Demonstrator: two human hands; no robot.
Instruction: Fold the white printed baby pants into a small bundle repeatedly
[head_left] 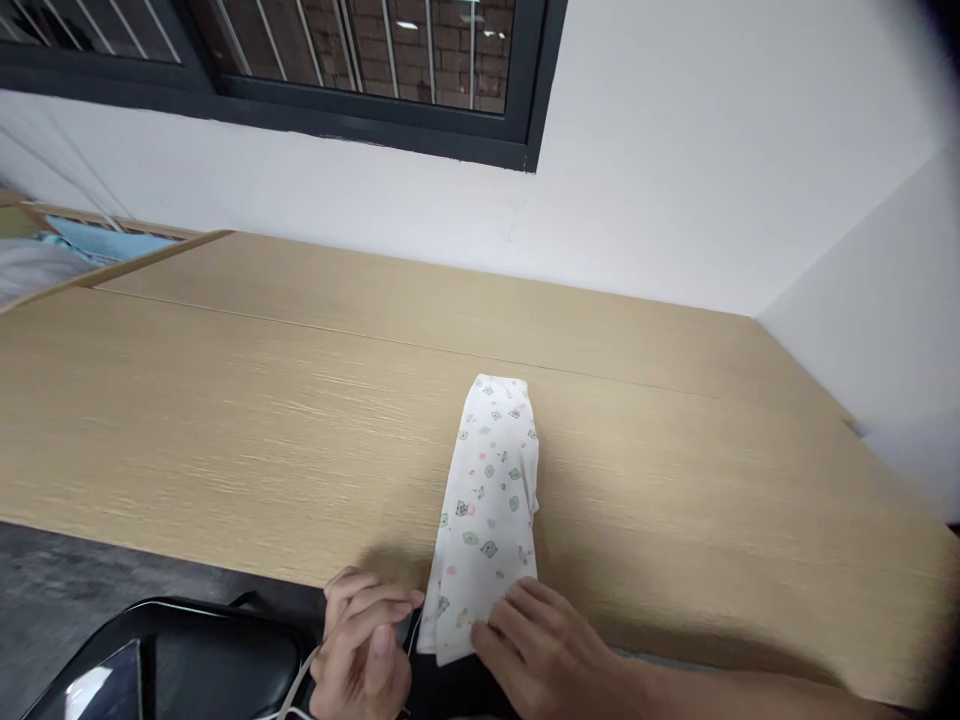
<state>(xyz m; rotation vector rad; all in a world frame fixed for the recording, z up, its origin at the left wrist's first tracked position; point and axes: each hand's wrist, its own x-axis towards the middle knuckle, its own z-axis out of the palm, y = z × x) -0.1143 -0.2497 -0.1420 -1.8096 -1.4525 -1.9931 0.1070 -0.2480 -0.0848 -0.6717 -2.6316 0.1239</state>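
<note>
A long, narrow folded white cloth (487,500), printed with small green, pink and grey figures, lies on the wooden table. Its near end reaches past the table's front edge, and its layers show there. My right hand (540,640) has its fingers bent over the cloth's near right corner; the thumb is hidden. Just left of the near end is my left hand (364,640), palm turned up, fingers loosely bent, thumb apart from them, with nothing visible in it. Its fingertips come close to the cloth's left edge.
The pale wooden table (300,430) meets a white wall (645,150) with a dark-framed window (390,120). A wooden-edged compartment with blue and white fabric (112,240) is at far left. Below left stands a black chair (225,650). A white cable (298,680) runs by my left wrist.
</note>
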